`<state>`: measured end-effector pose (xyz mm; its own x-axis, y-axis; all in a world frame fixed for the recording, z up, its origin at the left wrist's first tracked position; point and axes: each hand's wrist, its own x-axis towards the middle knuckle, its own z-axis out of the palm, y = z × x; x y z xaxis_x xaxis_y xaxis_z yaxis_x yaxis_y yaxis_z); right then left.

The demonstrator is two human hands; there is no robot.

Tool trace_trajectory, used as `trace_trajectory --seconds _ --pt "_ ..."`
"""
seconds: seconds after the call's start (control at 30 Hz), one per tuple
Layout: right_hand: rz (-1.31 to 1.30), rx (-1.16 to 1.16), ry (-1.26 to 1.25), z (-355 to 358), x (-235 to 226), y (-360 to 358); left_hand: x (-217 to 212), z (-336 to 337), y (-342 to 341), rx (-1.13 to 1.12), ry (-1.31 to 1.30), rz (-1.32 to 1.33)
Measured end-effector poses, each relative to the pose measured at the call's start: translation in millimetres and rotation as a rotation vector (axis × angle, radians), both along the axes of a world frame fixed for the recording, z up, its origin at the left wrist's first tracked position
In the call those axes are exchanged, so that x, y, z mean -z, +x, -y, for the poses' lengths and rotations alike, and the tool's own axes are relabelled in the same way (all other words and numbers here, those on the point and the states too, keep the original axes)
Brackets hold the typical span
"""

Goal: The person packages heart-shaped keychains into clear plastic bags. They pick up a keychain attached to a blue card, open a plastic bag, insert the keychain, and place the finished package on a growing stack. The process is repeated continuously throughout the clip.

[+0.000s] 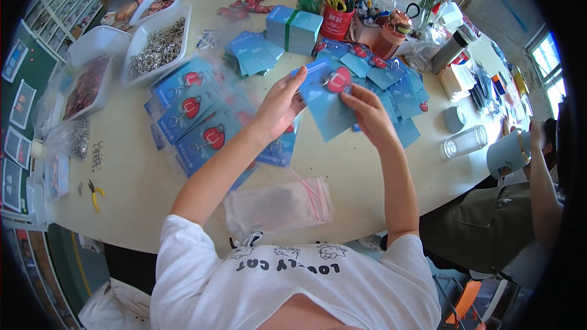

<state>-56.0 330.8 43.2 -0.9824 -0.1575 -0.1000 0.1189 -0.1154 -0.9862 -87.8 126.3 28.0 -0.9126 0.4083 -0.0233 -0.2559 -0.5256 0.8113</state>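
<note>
In front of me, above the table, is a blue card [327, 117] with a red heart-shaped keychain [337, 79] against its upper part. My left hand [280, 109] grips the card's left edge, thumb up along its top corner. The fingers of my right hand [372, 116] close on the right edge, right beside the heart. Below my left forearm lie bagged cards with red heart keychains [191, 107], overlapping in rows. Loose blue cards [397, 88] spread out beyond my right hand. Clear plastic bags [278, 206] lie near my body.
A banded stack of cards [295, 27] stands at the back, beside a red can of scissors [336, 21]. White bins [158, 49] of metal rings and red pieces line the left. Yellow-handled pliers [95, 195] lie front left; a glass jar [466, 142] lies right. Other people sit around.
</note>
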Motion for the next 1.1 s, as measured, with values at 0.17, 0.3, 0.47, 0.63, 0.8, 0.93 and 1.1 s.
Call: trace_trajectory --seconds 0.17,0.3,0.47,0.63,0.8,0.93,1.1 --pt "-0.18 0.034 0.374 13 26 25 -11 2 24 -0.102 0.085 0.1" --pt "-0.691 0.261 0.507 39 8 44 -19 18 29 -0.152 0.041 0.064" --pt "-1.257 0.335 1.13 41 8 56 -32 20 34 -0.167 0.15 0.085" --pt "-0.957 0.291 0.889 48 19 67 -32 21 43 -0.243 0.139 -0.031" --pt "-0.136 0.357 -0.148 77 34 77 -27 5 69 -0.342 0.174 -0.094" --pt "0.196 0.164 -0.544 68 42 81 -24 4 90 -0.345 0.177 -0.186" --pt "0.16 0.159 -0.438 64 44 87 -15 22 101 -0.37 -0.028 -0.211"
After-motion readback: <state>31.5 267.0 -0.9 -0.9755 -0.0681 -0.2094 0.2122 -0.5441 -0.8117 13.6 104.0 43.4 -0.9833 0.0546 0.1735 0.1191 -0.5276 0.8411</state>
